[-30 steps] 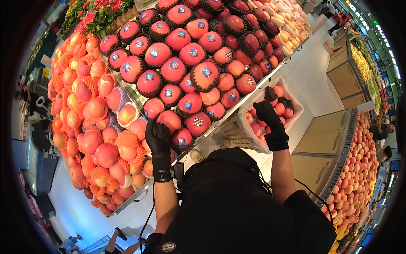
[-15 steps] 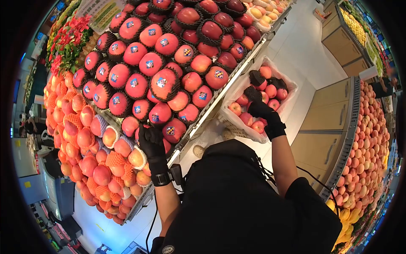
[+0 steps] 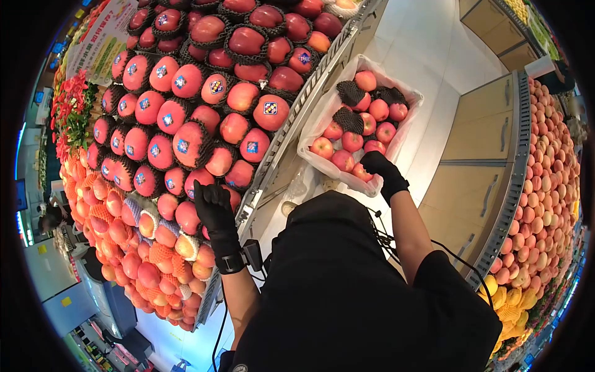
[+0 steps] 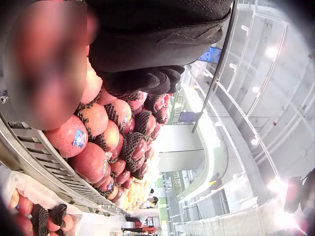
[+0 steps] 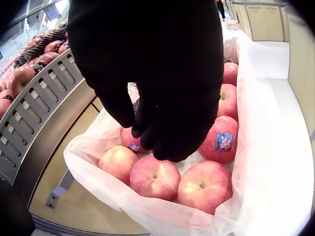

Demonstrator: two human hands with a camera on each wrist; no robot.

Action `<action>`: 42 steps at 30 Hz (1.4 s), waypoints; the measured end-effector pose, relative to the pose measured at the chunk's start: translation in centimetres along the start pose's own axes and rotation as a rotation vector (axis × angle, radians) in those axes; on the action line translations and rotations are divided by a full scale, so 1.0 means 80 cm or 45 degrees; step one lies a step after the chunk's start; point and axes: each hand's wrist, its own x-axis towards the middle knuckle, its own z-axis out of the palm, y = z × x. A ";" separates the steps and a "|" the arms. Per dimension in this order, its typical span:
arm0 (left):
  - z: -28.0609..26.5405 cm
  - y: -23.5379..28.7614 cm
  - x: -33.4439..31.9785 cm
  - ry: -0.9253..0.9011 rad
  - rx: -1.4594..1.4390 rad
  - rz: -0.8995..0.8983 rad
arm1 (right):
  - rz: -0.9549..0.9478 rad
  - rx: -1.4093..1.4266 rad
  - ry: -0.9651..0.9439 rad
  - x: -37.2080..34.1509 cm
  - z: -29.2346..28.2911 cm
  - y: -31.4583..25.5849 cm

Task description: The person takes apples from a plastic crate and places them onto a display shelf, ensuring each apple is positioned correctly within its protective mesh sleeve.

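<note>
In the head view my black-gloved left hand (image 3: 214, 208) is at the front edge of the apple display, beside red apples (image 3: 188, 217); its fingers are loosely curled and no held object shows. My right hand (image 3: 380, 173), in the same kind of glove, hangs over the near end of a crate (image 3: 314, 155) lined with white plastic. The right wrist view shows its fingers (image 5: 170, 147) bent downward just above several red apples (image 5: 155, 177), with nothing visible between thumb and fingers. Black foam nets (image 3: 348, 121) lie around or on some apples in the crate.
A slatted metal rail (image 3: 273, 149) edges the display, where many apples sit in black nets. Orange-netted apples (image 3: 164, 257) are heaped at the left. On the right, wooden cabinets (image 3: 474, 121) support piled peach-coloured fruit (image 3: 542, 186). A printed sign (image 3: 102, 43) stands at the back left.
The head view has swung, bringing the crate more fully into sight. My right hand has shifted from the black nets to the crate's near corner. My left hand stays by the display edge.
</note>
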 end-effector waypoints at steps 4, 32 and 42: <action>0.014 -0.011 -0.002 0.091 0.057 -0.002 | -0.211 -0.137 0.316 0.030 -0.001 0.037; 0.010 -0.012 -0.041 0.378 0.090 -0.009 | -0.642 -2.181 0.765 0.143 -0.003 0.026; 0.014 -0.013 -0.037 0.351 0.331 0.007 | -0.348 -0.996 0.406 0.187 -0.049 -0.014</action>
